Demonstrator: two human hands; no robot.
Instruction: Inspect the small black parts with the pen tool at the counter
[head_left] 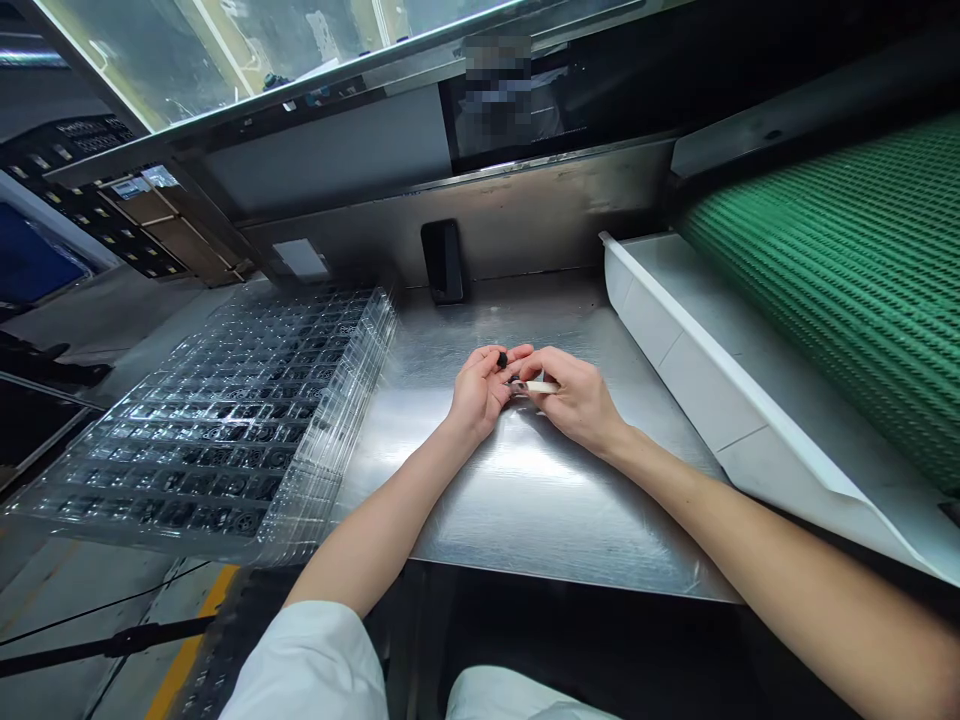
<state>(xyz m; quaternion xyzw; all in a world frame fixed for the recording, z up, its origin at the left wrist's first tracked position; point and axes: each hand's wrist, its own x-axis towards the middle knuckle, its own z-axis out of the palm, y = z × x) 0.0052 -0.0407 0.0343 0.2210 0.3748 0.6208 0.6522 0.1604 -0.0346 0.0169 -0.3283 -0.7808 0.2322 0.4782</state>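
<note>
My left hand (478, 392) is palm up over the steel table, holding a small black part (502, 358) between thumb and fingers. My right hand (574, 395) is closed around a thin tool with a white handle (541, 387); its dark tip reaches to the left palm, and its exact kind is too small to make out. Both hands are close together above the middle of the steel table (487, 510). Something small and dark lies near the tool's tip, partly hidden by the fingers.
Left of the hands is a stack of clear plastic trays (225, 420) with dark parts in the pockets. A black phone (442, 262) leans against the back steel panel (525, 215). To the right are a white guard rail (690, 380) and a green conveyor belt (847, 250).
</note>
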